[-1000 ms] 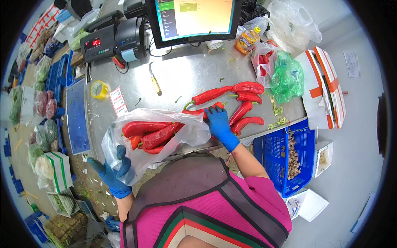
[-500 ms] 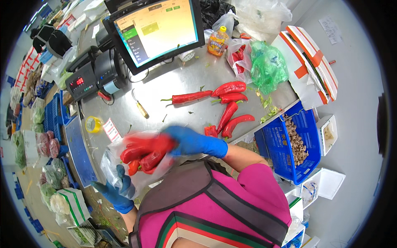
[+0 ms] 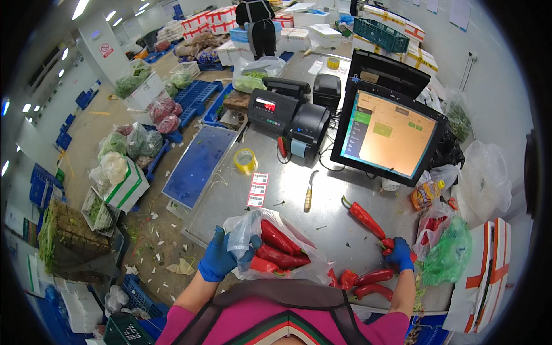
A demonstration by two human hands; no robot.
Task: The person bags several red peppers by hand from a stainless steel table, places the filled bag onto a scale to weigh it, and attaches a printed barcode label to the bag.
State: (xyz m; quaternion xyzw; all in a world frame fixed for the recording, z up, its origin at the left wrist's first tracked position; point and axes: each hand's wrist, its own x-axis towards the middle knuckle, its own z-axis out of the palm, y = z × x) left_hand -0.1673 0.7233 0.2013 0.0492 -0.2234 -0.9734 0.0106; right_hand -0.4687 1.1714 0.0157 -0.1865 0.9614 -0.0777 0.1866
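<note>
At the surface's (image 3: 345, 218) near edge, our left hand (image 3: 220, 260) grips the clear bag (image 3: 270, 244) of red peppers; right hand (image 3: 401, 253) fingers close on a loose pepper (image 3: 388, 244).

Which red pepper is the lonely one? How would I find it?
Start at the big screen on the steel table. Just below its lower edge lies a long red pepper, green stem toward the screen, tip slanting down toward the right hand in its blue glove. It lies stretched out by itself, while the other loose peppers huddle at the table's near edge and the rest sit in the clear bag.
</note>
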